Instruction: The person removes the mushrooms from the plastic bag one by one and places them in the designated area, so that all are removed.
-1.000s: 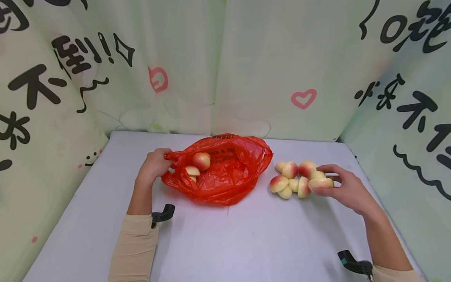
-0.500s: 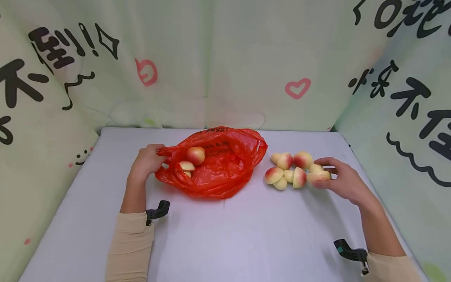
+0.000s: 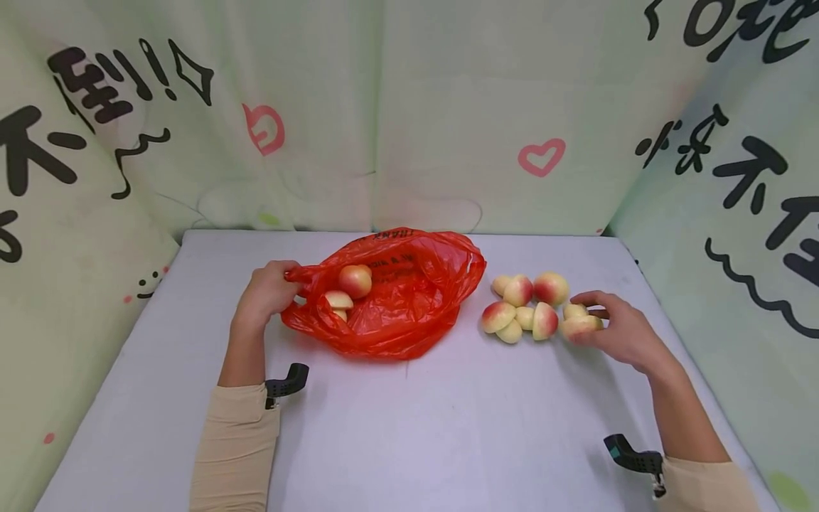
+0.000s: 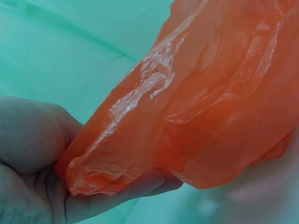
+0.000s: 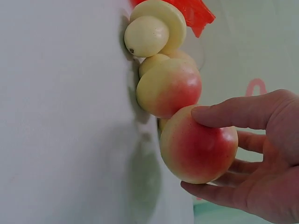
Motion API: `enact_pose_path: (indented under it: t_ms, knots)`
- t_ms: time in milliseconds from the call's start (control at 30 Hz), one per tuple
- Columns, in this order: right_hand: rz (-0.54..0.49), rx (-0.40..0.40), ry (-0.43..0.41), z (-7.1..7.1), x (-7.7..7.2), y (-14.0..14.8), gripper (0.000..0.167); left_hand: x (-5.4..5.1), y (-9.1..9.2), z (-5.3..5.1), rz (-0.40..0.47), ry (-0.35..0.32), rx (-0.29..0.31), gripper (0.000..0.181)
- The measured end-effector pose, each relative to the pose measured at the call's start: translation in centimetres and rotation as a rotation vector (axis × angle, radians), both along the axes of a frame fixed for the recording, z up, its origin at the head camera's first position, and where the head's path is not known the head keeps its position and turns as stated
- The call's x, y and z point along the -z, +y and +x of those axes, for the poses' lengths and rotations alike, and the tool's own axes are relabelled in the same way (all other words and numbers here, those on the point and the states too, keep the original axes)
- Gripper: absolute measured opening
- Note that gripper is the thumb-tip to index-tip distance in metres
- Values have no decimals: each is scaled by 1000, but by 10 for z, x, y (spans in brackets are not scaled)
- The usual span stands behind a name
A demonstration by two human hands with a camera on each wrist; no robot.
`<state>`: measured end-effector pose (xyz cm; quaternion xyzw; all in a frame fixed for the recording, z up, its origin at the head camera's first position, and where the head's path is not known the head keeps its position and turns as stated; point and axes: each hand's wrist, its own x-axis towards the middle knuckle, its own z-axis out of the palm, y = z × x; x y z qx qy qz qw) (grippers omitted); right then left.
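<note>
My left hand (image 3: 265,291) grips the rim of a red plastic bag (image 3: 409,313) at its left side. In the left wrist view, the thin bag film (image 4: 205,102) is bunched between thumb and fingers. The bag's mouth faces up and toward me, with a few red-and-cream mushrooms (image 3: 355,281) inside at the left. Right of the bag, my right hand (image 3: 623,331) pinches a mushroom (image 5: 201,149) by its rounded red-and-yellow cap, thumb on one side and fingers on the other. This is the rightmost mushroom of a group; its stem is partly hidden by the hand.
Several more mushrooms (image 3: 498,317) lie close together on the white table (image 3: 441,427), left of my right hand. Light green curtains (image 3: 448,107) with black writing stand along the back and both sides. Black wrist-camera mounts (image 3: 288,380) sit on both forearms.
The head view has shifted slightly. The pinched mushroom has tilted in my right hand, and its cap shows more red. My left hand keeps its hold on the bag.
</note>
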<state>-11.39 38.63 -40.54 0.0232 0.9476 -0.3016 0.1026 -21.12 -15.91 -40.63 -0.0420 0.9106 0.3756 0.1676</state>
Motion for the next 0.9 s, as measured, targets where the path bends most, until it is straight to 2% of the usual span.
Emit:
enact_pose_path:
  t_ms: [233, 900]
  knots:
    - [7, -4, -21, -5, 11, 2, 65, 1, 0, 0, -2, 2, -9, 38]
    - [18, -37, -23, -5, 16, 4, 64, -1, 1, -1, 6, 3, -6, 36]
